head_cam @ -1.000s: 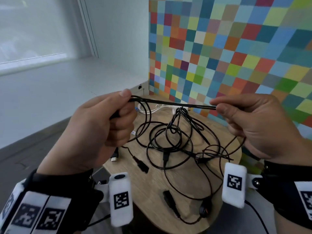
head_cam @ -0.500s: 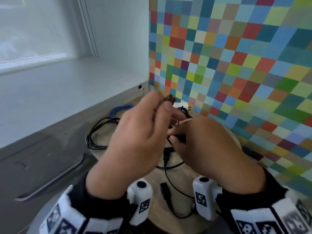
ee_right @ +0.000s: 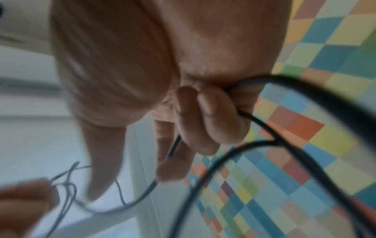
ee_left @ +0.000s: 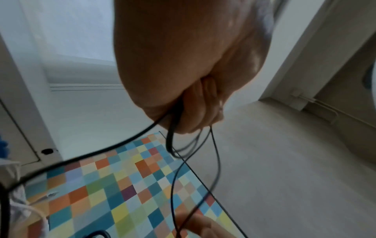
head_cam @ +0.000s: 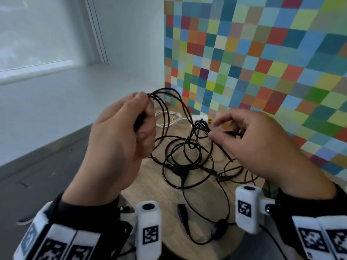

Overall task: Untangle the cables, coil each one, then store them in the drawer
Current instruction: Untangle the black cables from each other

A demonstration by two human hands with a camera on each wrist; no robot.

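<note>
A tangle of thin black cables [head_cam: 187, 158] lies on a round wooden table [head_cam: 150, 184]. My left hand [head_cam: 129, 132] is raised above the table's left side and grips several loops of black cable [ee_left: 173, 141] in a fist. My right hand [head_cam: 249, 143] is over the table's right side; its fingers curl round a strand of the same black cable [ee_right: 254, 119], near a small knot [head_cam: 201, 125]. Loops hang from both hands down to the tangle. A white cable [head_cam: 169, 119] with a white plug lies at the back of the table.
A black connector [head_cam: 183, 214] and an inline black lump [head_cam: 217, 229] lie near the table's front edge. A multicoloured checkered wall [head_cam: 262, 62] stands right behind the table. A grey floor [head_cam: 28, 175] and a white ledge are on the left.
A second ago both hands held one strand stretched taut between them. They then came together at the middle, and now they are apart again, the left holding gathered loops.
</note>
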